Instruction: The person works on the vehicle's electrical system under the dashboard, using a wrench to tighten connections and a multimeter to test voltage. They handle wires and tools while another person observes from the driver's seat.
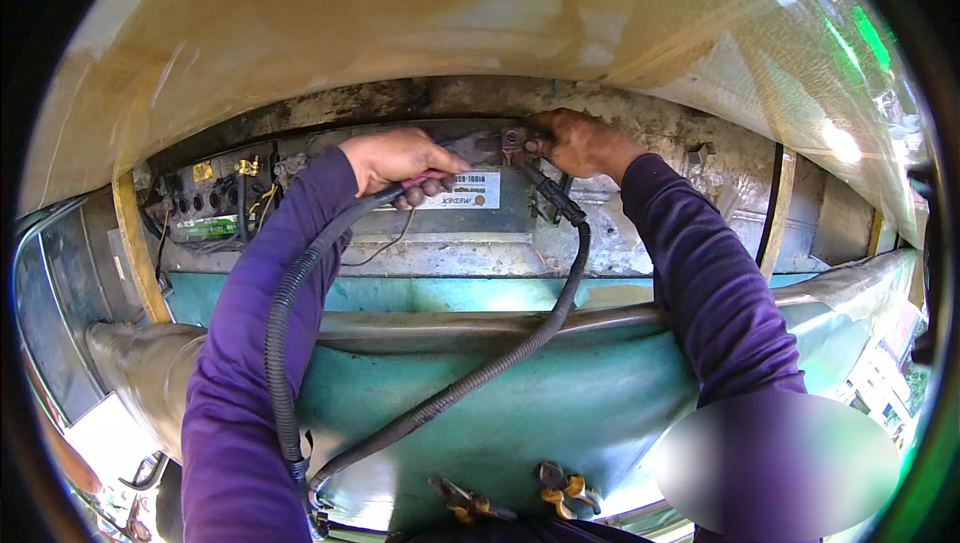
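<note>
My left hand (395, 161) is closed on the end of a black cable in corrugated sleeve (283, 308), with a reddish tip at the fingers. From there the cable loops down past my left forearm and back up to a metal battery clamp (515, 140). My right hand (583, 143) has its fingers curled at that clamp, thumb and fingertips against its right side. Below both hands lies a dark grey battery (480, 223) with a white label. A thin wire (385, 251) curves beneath my left hand.
Further left sits another battery (205, 208) with round caps and loose wires. Two yellow-handled pliers, one pair (470, 505) left of the other (568, 491), lie on the green panel (420, 413) near me. A tan panel (450, 13) hangs overhead; yellowish struts (140, 248) flank the bay.
</note>
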